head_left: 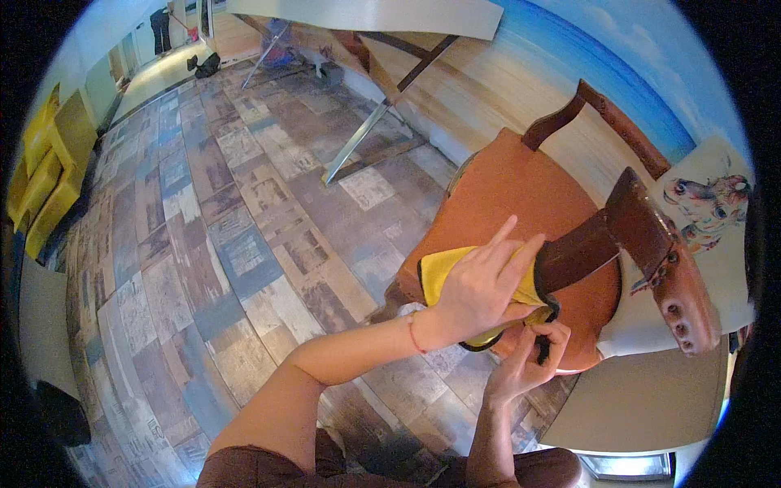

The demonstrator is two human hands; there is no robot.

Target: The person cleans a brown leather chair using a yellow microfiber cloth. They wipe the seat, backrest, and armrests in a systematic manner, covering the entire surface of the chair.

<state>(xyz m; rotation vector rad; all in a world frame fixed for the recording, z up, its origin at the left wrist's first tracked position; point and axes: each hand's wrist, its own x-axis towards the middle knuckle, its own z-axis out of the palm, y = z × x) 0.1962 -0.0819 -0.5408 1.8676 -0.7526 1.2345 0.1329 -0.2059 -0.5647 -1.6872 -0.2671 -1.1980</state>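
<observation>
A yellow cloth with a dark edging [440, 271] lies against the orange-brown seat of a wooden armchair [518, 189], beside the base of its dark wooden armrest [579, 247]. My left hand [485, 290] rests over the cloth, fingers spread, its thumb near a bunched part. Lower right, my right hand [531, 360] pinches the cloth's edge between thumb and fingers. Part of the cloth is hidden under my left hand.
A cushion with a printed animal [711, 201] leans at the chair's right side. A table with crossed metal legs [360, 143] stands beyond the chair. Yellow seating [52, 171] is at the far left. Another person's dark-clad legs [160, 30] show in the distance.
</observation>
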